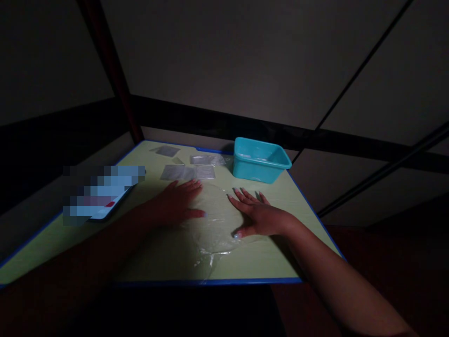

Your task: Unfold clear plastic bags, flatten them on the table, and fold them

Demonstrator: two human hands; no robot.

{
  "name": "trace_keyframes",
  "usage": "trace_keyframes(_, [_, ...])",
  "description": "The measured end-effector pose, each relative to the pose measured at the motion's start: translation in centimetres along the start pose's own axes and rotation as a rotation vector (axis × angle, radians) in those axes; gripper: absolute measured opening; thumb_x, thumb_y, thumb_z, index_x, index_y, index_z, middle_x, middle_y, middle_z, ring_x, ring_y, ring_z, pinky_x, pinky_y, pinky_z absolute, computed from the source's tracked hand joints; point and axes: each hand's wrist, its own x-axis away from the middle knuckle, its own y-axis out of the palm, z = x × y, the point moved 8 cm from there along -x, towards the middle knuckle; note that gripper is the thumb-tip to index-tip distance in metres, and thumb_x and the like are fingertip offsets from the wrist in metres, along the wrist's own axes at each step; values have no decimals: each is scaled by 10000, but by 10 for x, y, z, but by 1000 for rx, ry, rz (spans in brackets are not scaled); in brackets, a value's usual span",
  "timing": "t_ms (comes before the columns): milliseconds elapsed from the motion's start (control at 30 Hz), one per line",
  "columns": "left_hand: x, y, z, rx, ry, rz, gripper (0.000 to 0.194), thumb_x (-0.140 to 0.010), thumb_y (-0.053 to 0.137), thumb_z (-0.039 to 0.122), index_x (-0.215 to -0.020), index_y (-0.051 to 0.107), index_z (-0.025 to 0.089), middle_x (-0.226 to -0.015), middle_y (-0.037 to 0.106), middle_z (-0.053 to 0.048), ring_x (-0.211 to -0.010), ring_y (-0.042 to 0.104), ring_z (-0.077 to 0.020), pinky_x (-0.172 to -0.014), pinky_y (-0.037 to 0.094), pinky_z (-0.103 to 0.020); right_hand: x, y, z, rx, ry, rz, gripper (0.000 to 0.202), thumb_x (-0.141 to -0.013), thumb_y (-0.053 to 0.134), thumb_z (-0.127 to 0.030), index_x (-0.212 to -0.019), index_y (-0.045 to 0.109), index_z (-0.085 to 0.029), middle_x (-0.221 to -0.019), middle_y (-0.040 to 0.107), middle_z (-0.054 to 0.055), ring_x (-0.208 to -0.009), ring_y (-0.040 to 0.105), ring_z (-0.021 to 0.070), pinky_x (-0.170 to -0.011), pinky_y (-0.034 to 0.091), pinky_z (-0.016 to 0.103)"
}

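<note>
A clear plastic sheet or bag (215, 236) lies spread on the pale green table, creased towards the near edge. My left hand (177, 203) rests palm down at its left side, fingers stretched out and thumb apart. On the right side of the plastic, my right hand (257, 215) is also palm down with its fingers spread. Neither hand holds anything. Just beyond my left fingertips lie flat, folded clear plastic pieces (171, 172). Whether the big piece is a bag or a single sheet I cannot tell.
A turquoise plastic basin (259, 169) stands at the far right corner. More folded plastic (203, 160) and another flat piece (167, 150) lie at the back. At the left is a tablet-like device (112, 196), partly blurred out. The table (273, 271) has a blue edge; walls stand behind it.
</note>
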Motion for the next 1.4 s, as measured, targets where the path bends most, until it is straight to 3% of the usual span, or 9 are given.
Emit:
trace_keyframes(100, [0,-15,-10,-20,-126,141,748,-850,397,636,-1366,416,96,-1447,356,-229,-1341,322,-355,-1061,271,-519,1,0,-1,-17,-2,-8,1123,-651,567,-756,-1487,15,-247,-1525,-137,108,-1400,-116,338,-1056,-65,627])
trace_keyframes(167, [-1,-20,0,25,-52,163,730,-874,381,605,-1390,379,89,-1470,323,-212,-1362,291,-329,-1081,256,-493,2,2,-5,-30,-32,-19,1117,-647,594,-734,-1485,16,-273,-1523,-147,103,-1396,-128,338,-1048,-86,629])
trace_keyframes(267, [0,-10,28,113,197,23,731,-879,408,580,-1441,289,127,-1518,231,-155,-1405,191,-278,-1120,172,-482,3,5,-14,-39,-92,-48,1118,-633,633,-705,-1480,20,-310,-1526,-145,92,-1393,-139,336,-1040,-118,622])
trace_keyframes(333, [1,0,35,128,249,-78,767,-856,453,589,-1459,248,162,-1530,181,-139,-1413,157,-273,-1122,148,-490,3,6,-17,-40,-107,-57,1133,-619,654,-695,-1479,22,-313,-1528,-139,94,-1389,-149,341,-1041,-125,616])
trace_keyframes(600, [2,7,5,21,22,-147,918,-825,384,677,-1480,128,87,-1530,81,-190,-1416,98,-319,-1097,124,-572,1,1,-10,-43,-28,-46,1194,-571,689,-695,-1481,23,-301,-1521,-152,128,-1382,-146,366,-1044,-97,627])
trace_keyframes(867, [-1,5,-12,-54,21,-67,763,-906,233,579,-1480,130,86,-1532,91,-187,-1418,86,-305,-1094,137,-584,-11,0,-9,-65,-39,-53,1254,-514,716,-698,-1479,16,-306,-1535,-140,107,-1380,-159,377,-1021,-82,667])
trace_keyframes(1067, [0,-3,-6,49,148,10,725,-930,165,564,-1485,135,98,-1548,106,-122,-1412,129,-288,-1137,170,-447,-18,-2,7,-81,7,-22,1260,-511,716,-696,-1476,7,-304,-1537,-140,98,-1379,-164,377,-1007,-77,685])
trace_keyframes(1200, [1,4,7,80,212,-60,770,-909,246,611,-1495,82,137,-1539,120,-124,-1402,174,-306,-1132,171,-489,-17,-7,19,-115,56,6,1247,-515,711,-701,-1478,29,-299,-1544,-111,87,-1378,-148,391,-1015,-71,683])
trace_keyframes(1400, [1,14,4,-3,159,-157,1062,-707,505,751,-1490,82,172,-1533,93,-180,-1406,97,-352,-1072,111,-634,-11,-6,15,-92,72,-20,1301,-475,744,-679,-1481,23,-277,-1537,-120,119,-1372,-167,392,-1010,-81,682])
